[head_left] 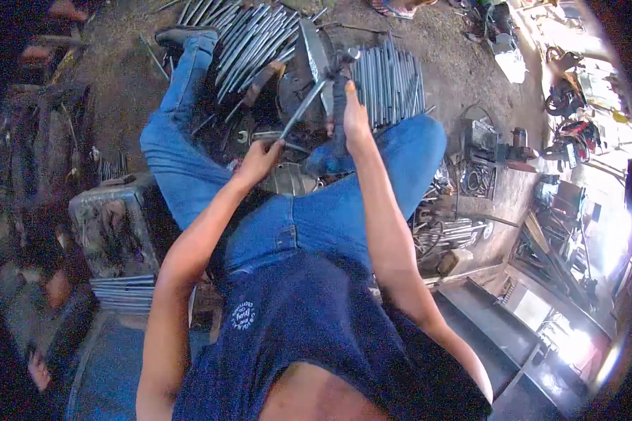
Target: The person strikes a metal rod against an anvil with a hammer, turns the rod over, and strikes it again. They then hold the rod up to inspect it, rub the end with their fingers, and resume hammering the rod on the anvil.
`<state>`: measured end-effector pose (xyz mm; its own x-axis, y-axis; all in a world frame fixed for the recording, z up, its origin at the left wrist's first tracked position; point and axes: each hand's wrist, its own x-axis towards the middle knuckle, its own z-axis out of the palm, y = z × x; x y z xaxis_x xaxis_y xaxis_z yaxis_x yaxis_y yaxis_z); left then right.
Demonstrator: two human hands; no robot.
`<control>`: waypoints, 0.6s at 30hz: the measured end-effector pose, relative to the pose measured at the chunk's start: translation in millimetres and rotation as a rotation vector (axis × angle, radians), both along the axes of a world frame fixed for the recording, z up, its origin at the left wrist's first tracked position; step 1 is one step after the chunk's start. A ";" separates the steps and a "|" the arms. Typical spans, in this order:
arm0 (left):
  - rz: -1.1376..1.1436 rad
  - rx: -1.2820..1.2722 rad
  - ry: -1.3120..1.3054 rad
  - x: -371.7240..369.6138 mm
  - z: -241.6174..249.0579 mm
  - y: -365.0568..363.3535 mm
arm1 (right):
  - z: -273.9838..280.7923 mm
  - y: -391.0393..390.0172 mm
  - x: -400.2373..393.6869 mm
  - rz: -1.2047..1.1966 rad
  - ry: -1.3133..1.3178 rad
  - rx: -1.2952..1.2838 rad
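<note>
My left hand (258, 163) is closed around the near end of a slim metal rod (303, 111), which slants up and right. The rod's far end reaches the side of an upright steel piece (314, 62) with a bright edge. In my right hand (356, 121) is a hammer (340, 112), gripped by its dark wrapped handle. The hammer's head is close over the rod's far end and overlaps the steel piece in this view. An open-ended wrench (243, 137) lies on the ground just beyond my left hand.
Loose metal rods (249, 38) lie piled at the upper left, and a neater row of rods (390, 83) lies right of the hammer. A dark metal box (116, 228) stands beside my left thigh. Machine parts (481, 140) and a motorcycle (579, 137) are at the right.
</note>
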<state>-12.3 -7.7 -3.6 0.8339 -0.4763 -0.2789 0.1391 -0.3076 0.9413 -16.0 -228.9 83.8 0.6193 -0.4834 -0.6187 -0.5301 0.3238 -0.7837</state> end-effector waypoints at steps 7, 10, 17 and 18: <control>-0.102 0.159 0.206 -1.1 22.4 -0.8 | -0.1 7.4 -27.3 -0.062 0.110 0.031; -0.049 0.160 0.133 -3.3 38.5 -0.8 | -6.7 7.2 -35.2 -0.073 0.097 0.076; -0.076 -0.059 0.558 12.9 32.3 5.2 | -0.8 1.0 -35.0 -0.010 0.085 0.053; -0.138 -0.092 0.594 13.1 26.5 7.5 | 3.1 1.0 -34.9 -0.019 0.056 0.095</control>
